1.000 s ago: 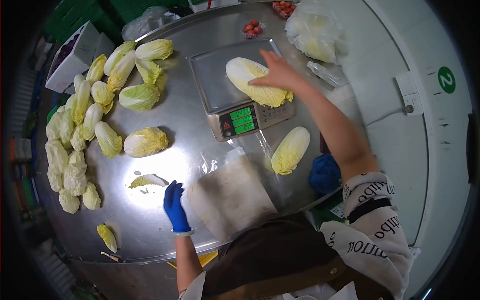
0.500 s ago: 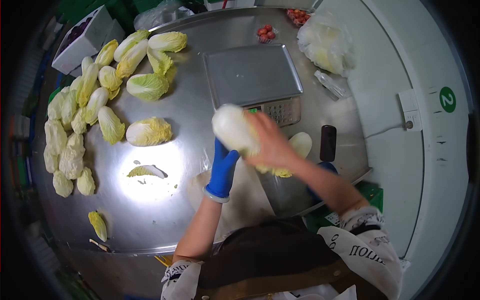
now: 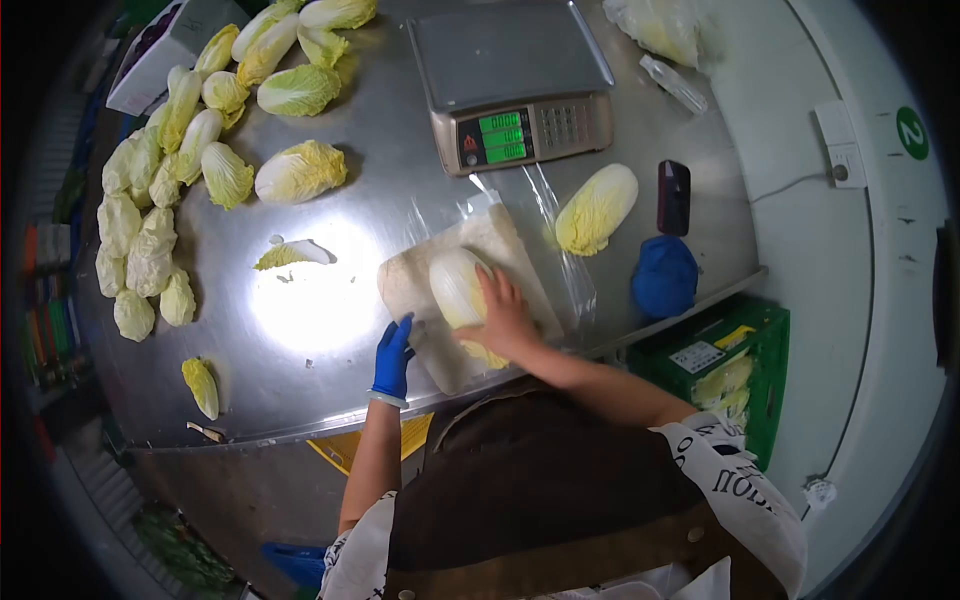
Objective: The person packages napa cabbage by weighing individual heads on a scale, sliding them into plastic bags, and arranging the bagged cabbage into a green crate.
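Observation:
A napa cabbage (image 3: 455, 280) lies on a beige sheet (image 3: 505, 245) near the front of the steel table, its white base pointing away from me. My bare right hand (image 3: 508, 318) rests over its right side, fingers and thumb spread around it. My left hand (image 3: 393, 362), in a blue glove, is at the sheet's left edge with thumb and fingers apart. Clear plastic film (image 3: 572, 265) lies along the sheet's right side. Farther right is another napa cabbage (image 3: 598, 210).
Behind the sheet stands a weighing scale (image 3: 520, 130) with a lit green display. Many napa cabbages (image 3: 300, 172) fill the left side, near a loose leaf (image 3: 295, 255). To the right are a dark phone (image 3: 674, 198), a blue bundle (image 3: 665, 277) and a green crate (image 3: 765, 345).
The napa cabbage came down from in front of the scale onto the sheet, with my right hand still on it. My left hand let go of it and moved toward me. The view tilted down.

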`<control>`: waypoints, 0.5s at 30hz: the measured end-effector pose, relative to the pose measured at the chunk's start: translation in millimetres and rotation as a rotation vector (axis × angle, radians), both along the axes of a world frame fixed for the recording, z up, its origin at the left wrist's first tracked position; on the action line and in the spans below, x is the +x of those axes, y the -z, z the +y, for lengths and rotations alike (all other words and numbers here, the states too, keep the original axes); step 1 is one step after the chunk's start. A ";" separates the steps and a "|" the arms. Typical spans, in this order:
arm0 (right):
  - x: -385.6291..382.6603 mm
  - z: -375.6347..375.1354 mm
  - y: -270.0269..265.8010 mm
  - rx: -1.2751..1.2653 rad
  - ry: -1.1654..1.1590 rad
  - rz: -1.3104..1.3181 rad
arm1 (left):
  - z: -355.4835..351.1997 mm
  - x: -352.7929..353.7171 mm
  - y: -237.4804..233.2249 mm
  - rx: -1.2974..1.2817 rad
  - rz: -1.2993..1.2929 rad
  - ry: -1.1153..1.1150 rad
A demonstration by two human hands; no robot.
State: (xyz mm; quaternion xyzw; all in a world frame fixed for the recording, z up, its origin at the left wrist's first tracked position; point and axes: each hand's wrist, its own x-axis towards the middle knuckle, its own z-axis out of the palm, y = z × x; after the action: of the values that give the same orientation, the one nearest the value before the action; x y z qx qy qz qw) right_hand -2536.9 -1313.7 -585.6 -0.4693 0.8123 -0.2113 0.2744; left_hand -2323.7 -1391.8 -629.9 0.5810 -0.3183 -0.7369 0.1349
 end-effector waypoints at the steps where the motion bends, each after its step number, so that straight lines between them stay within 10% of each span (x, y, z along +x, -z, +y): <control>1: -9.4 5.8 5.1 -0.115 0.016 -0.009 | 3.4 1.3 0.7 0.027 0.146 -0.035; 4: -61.5 20.5 14.7 -0.406 0.239 -0.157 | 5.2 -1.6 -9.0 0.077 0.319 -0.127; 9: -85.4 4.9 42.8 0.124 0.371 -0.944 | 12.4 -14.9 3.6 0.047 0.222 0.022; 15: -14.1 -17.0 52.1 0.076 0.096 -0.502 | 33.6 -54.6 14.0 -0.298 0.107 0.167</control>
State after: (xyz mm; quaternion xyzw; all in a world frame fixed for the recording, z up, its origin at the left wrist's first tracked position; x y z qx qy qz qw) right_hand -2551.0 -1330.7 -637.7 -0.3523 0.7474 -0.3035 0.4745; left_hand -2378.3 -1358.2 -644.0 0.4859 -0.4635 -0.7201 0.1746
